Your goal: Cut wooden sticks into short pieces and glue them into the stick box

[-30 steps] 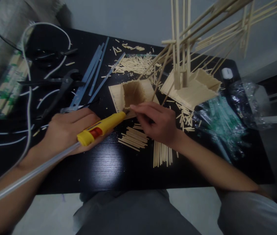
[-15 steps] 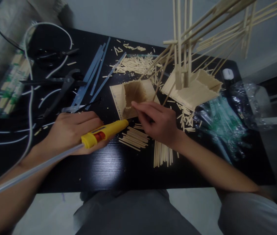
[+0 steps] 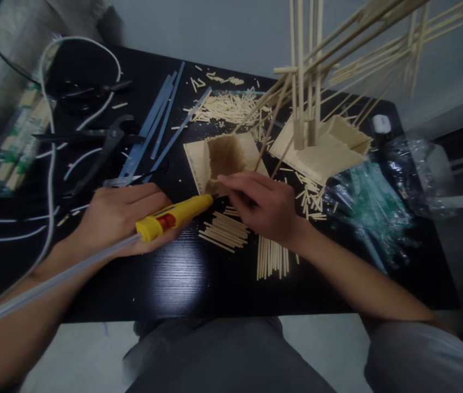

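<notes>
My left hand (image 3: 112,218) is closed around a yellow glue gun (image 3: 172,216) with a clear glue stick trailing back from it. Its tip points at the near edge of a small box built of wooden sticks (image 3: 225,158) on the black table (image 3: 174,284). My right hand (image 3: 262,204) rests on that near edge, fingers pinched together at the box; what they pinch is too small to make out. Cut wooden sticks (image 3: 225,229) lie in small piles just below my right hand.
A tall frame of long sticks (image 3: 321,82) rises from a second stick base at the right. Crumpled plastic wrappers (image 3: 370,207) lie far right. Pliers (image 3: 100,153), blue strips (image 3: 153,125), white cable (image 3: 51,109) and scattered stick offcuts (image 3: 227,106) fill the left and back.
The glue gun dipped away from the box half a second ago, and its tip is back near the box's near edge now. My right hand has barely moved.
</notes>
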A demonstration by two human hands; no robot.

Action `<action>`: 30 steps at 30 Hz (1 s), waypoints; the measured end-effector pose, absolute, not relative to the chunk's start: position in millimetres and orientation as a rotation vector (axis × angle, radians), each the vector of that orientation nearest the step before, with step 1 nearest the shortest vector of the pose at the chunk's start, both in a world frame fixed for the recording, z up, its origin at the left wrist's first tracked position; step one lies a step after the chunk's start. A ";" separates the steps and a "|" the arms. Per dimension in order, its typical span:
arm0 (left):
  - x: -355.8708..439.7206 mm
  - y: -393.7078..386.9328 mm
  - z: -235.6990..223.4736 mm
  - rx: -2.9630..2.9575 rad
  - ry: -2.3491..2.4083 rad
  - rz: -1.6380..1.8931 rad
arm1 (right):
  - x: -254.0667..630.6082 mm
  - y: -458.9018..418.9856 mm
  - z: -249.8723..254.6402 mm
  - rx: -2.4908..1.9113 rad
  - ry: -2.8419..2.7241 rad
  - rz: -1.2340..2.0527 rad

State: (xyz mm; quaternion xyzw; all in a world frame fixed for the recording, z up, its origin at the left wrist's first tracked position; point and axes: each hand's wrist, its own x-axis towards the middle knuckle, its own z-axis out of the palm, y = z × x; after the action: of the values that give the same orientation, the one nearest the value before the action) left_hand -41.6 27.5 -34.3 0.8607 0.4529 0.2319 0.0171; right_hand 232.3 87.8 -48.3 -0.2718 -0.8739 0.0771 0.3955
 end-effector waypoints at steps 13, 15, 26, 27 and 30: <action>-46.4 25.9 -37.7 2.721 1.401 0.713 | 233.1 86.8 -44.3 -0.712 -2.221 0.240; -45.5 25.7 -37.2 2.721 1.418 0.699 | 233.1 86.5 -43.2 -0.722 -2.226 0.258; -42.6 24.8 -34.2 2.727 1.439 0.673 | 234.1 87.7 -44.0 -0.713 -2.230 0.303; -41.9 24.5 -33.6 2.727 1.440 0.676 | 234.2 88.1 -44.1 -0.701 -2.228 0.300; -40.1 24.3 -32.2 2.735 1.432 0.691 | 234.5 89.3 -44.3 -0.652 -2.215 0.296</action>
State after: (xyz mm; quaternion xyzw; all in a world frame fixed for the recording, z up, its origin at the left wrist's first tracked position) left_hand -40.1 24.3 -32.2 0.8644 0.4527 0.2183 -0.0110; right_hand 234.5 89.3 -44.3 -0.2574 -0.8738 0.1170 0.3957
